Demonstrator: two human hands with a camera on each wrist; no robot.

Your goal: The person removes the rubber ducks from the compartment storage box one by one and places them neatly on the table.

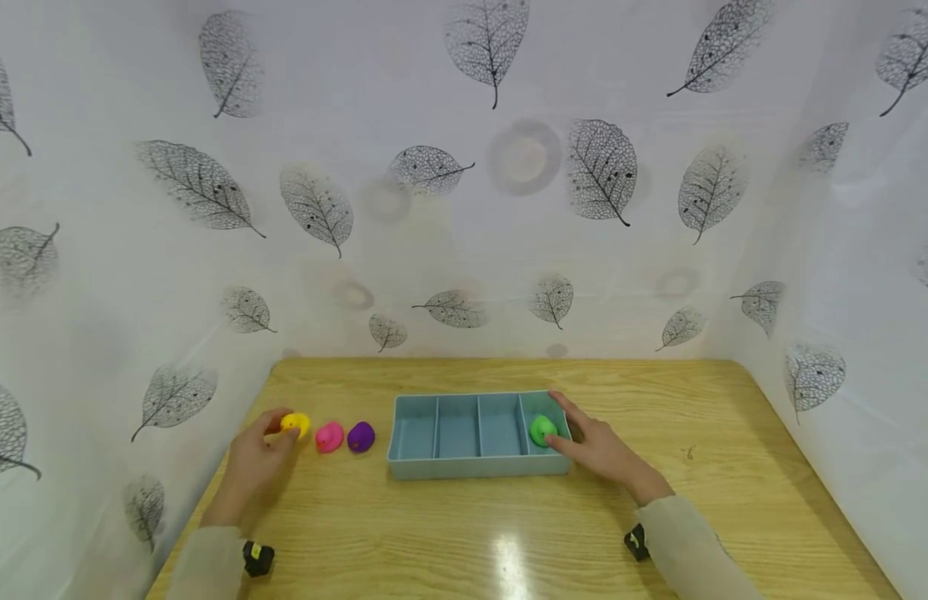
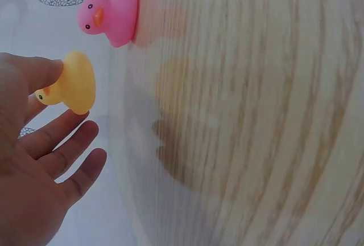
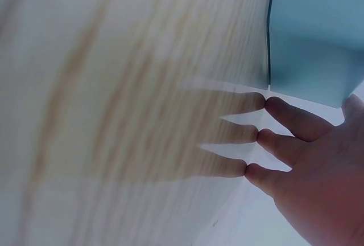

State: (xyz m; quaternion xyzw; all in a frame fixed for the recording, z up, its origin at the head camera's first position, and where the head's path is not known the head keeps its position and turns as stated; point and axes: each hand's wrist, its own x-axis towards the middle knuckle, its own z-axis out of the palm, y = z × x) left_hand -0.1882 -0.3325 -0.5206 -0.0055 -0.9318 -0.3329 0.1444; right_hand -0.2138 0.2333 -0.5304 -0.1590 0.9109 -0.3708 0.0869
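My left hand (image 1: 256, 457) pinches a yellow toy duck (image 1: 295, 425) between thumb and fingers; in the left wrist view the duck (image 2: 78, 83) is tilted beak-down, the other fingers spread. Beside it a pink duck (image 1: 330, 437) and a purple duck (image 1: 361, 437) sit on the table. My right hand (image 1: 602, 450) lies at the right end of a blue-grey tray (image 1: 479, 468), index finger at the far corner, thumb over the side close to a green duck (image 1: 542, 431) in the rightmost compartment. In the right wrist view three straight fingers (image 3: 296, 118) touch down outside the tray wall (image 3: 313, 46).
The wooden table (image 1: 464, 525) ends at white leaf-printed sheets (image 1: 464, 250) behind and on both sides. Each wrist wears a small black device, one on the left (image 1: 258, 558) and one on the right (image 1: 636, 542).
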